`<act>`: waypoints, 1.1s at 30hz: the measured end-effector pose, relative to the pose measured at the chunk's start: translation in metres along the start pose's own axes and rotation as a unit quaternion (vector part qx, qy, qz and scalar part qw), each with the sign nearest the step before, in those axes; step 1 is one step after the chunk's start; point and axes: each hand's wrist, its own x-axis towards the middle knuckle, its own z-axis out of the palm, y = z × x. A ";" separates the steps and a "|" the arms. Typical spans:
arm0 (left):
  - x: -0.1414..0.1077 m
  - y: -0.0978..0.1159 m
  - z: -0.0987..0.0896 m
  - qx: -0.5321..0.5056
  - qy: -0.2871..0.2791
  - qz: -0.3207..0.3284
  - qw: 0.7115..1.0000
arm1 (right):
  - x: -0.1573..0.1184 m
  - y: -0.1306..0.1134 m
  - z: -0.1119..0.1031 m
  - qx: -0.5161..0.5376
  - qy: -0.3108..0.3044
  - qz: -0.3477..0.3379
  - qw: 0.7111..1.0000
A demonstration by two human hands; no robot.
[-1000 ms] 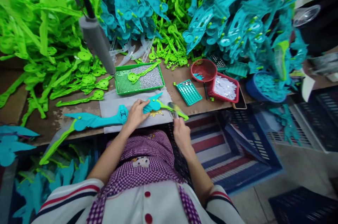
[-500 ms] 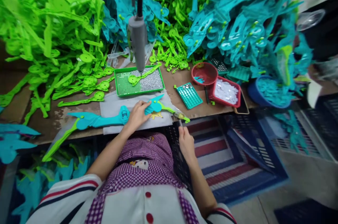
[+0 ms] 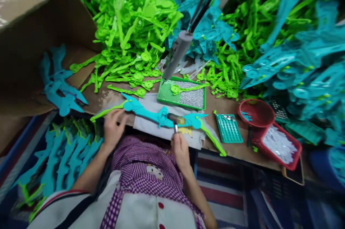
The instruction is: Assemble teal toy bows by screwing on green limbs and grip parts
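A long teal plastic piece (image 3: 147,112) with a green arm at each end lies across a pale cloth (image 3: 141,124) at the table's front edge. My left hand (image 3: 114,126), slightly blurred, is beside its left green arm (image 3: 107,112), fingers loosely apart. My right hand (image 3: 181,151) grips a small hammer (image 3: 176,128) by its handle. The hammer's head, dark at one end and yellowish at the other, is over the right half of the teal piece. Behind the cloth is a green tray (image 3: 159,96) of small silvery pieces, with a green part lying across it.
A grey powered tool (image 3: 179,53) hangs above the tray. Heaps of green parts (image 3: 126,24) and teal parts (image 3: 293,56) stand behind. Right are a teal tray (image 3: 229,128), a red bowl (image 3: 257,112) and a red box of white pieces (image 3: 280,144). Teal assemblies (image 3: 67,157) fill a crate lower left.
The view has swung left. My left hand has left the middle of the teal piece for its left end. The hammer has moved from the right green arm to over the teal part.
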 end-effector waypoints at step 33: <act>-0.009 -0.115 -0.026 -0.010 0.053 -0.176 0.983 | 0.063 -0.123 0.143 -0.535 -0.278 -0.171 0.779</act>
